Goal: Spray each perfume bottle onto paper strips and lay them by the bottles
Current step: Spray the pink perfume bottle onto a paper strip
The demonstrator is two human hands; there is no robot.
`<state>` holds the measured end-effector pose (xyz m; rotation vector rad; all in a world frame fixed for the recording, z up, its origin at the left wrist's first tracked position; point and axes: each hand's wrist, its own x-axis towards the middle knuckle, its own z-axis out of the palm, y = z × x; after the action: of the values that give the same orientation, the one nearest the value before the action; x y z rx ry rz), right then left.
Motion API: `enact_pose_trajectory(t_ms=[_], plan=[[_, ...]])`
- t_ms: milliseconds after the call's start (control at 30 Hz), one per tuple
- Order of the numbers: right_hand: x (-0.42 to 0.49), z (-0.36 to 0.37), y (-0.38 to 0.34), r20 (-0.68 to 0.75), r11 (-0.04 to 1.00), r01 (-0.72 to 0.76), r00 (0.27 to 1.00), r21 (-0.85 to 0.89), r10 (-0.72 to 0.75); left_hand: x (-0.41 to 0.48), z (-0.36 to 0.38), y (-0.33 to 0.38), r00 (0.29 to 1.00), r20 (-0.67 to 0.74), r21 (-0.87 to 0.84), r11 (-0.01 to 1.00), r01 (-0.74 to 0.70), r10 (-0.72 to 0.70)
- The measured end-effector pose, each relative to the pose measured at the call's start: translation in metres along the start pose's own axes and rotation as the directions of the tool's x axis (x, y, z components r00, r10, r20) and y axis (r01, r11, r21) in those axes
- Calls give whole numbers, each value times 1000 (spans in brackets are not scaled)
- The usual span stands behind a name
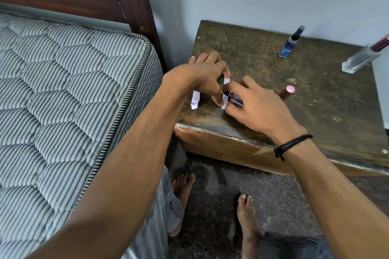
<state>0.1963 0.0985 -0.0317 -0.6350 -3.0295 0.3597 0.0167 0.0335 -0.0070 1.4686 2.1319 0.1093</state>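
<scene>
Strips of spare paper (pixel 195 100) lay on the counter (pixel 263 82) just left of the left hand (pixel 207 73), whose grip pinched one upright paper strip (pixel 226 82). Touching that strip from the right, the small perfume bottle (pixel 234 99) sat clamped in the right hand (pixel 256 103), nozzle against the paper. Right of that grip lay a pink cap (pixel 287 91); beyond stood a blue bottle (pixel 291 43) and a clear bottle (pixel 363 57).
</scene>
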Motion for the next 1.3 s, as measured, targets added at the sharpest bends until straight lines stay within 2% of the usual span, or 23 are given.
enact_pose_trajectory(t_ms=[267, 533, 733, 1300], plan=[[0, 4, -1, -52, 999, -18, 998, 27, 20, -1, 1, 2, 1000, -26, 8, 1000, 3, -3], [2, -4, 8, 13, 989, -46, 999, 140, 44, -2, 0, 0, 1000, -6, -11, 1000, 3, -3], [5, -5, 16, 3, 981, -67, 998, 181, 68, -1, -1, -2, 1000, 10, 10, 1000, -20, 19], [7, 4, 10, -57, 997, -8, 998, 81, 13, -3, -3, -3, 998, 26, 69, 996, -54, 52]])
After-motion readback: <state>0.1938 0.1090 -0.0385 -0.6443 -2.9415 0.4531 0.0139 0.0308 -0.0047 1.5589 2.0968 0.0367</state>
